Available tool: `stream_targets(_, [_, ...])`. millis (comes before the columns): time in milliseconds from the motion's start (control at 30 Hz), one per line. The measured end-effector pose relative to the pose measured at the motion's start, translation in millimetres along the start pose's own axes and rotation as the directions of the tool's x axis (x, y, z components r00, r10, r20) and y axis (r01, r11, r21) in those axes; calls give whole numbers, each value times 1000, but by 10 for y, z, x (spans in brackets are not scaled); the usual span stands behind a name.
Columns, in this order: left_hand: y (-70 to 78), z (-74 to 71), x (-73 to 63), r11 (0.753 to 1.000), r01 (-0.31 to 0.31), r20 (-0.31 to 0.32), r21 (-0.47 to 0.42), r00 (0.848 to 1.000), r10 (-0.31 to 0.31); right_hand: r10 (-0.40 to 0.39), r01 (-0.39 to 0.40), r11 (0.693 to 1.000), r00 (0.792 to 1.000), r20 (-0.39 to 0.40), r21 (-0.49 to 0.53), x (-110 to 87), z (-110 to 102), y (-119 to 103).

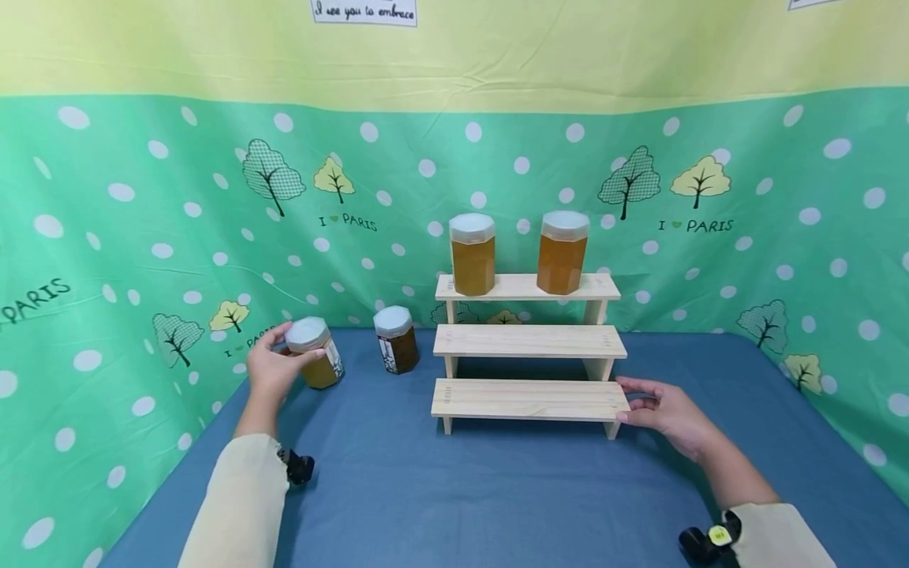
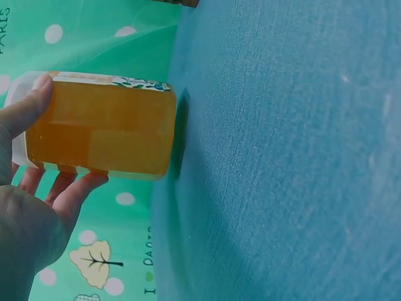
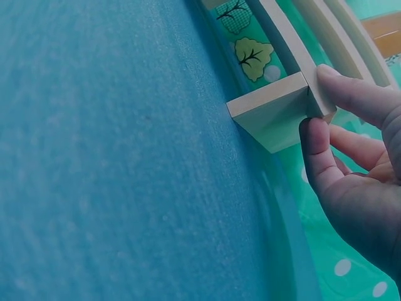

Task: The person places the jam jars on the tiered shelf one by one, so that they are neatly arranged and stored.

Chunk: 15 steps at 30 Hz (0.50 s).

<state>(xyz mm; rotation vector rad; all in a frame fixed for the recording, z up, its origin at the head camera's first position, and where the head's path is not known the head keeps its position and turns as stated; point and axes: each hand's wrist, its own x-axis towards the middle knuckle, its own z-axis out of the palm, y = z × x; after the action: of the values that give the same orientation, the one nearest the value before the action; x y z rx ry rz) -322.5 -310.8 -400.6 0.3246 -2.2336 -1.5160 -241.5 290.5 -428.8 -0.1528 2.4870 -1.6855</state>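
My left hand (image 1: 273, 369) grips a honey jar (image 1: 323, 369) with a white lid, thumb on one side and fingers on the other. In the left wrist view the amber jar (image 2: 103, 128) has a label along one side, and its base is close over the blue cloth. On the right, my right hand (image 1: 667, 414) pinches the right end of the lowest step of a three-step wooden stand (image 1: 529, 399). The right wrist view shows the thumb and a fingertip on the corner of that step (image 3: 321, 103).
Two amber honey jars (image 1: 473, 264) (image 1: 562, 260) stand on the stand's top step. A darker jar (image 1: 399, 347) sits on the blue cloth (image 1: 454, 497) between the left hand's jar and the stand. Behind everything hangs a green dotted curtain (image 1: 398, 173).
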Motion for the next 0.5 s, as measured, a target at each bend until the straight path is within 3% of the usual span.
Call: stream_targets(500, [43, -37, -111, 999, -18, 14, 30, 1000, 17, 7, -7, 1000, 1000, 10, 13, 11, 1, -5])
